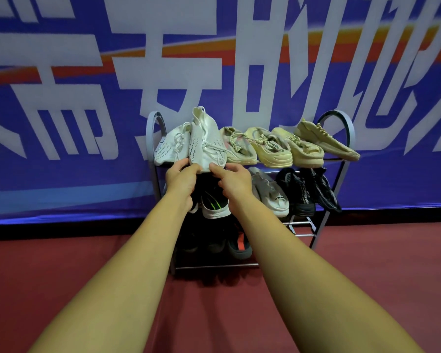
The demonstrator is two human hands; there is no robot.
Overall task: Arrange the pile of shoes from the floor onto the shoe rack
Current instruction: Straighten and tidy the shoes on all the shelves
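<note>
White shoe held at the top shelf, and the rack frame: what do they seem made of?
White shoe: probably knitted fabric, matte, judging by its soft, creased upper and cord laces. Rack frame: likely coated metal, grey with slight sheen; thin rails and bent arches suggest it, though plastic is possible.

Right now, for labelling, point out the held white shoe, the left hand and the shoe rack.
white shoe (205, 138), head view, laced upper.
left hand (181, 179), head view, back of the hand.
shoe rack (337, 113), head view, right end hoop.

Left hand (182, 179), right hand (236, 181): pinched fingers (215, 168).
</note>
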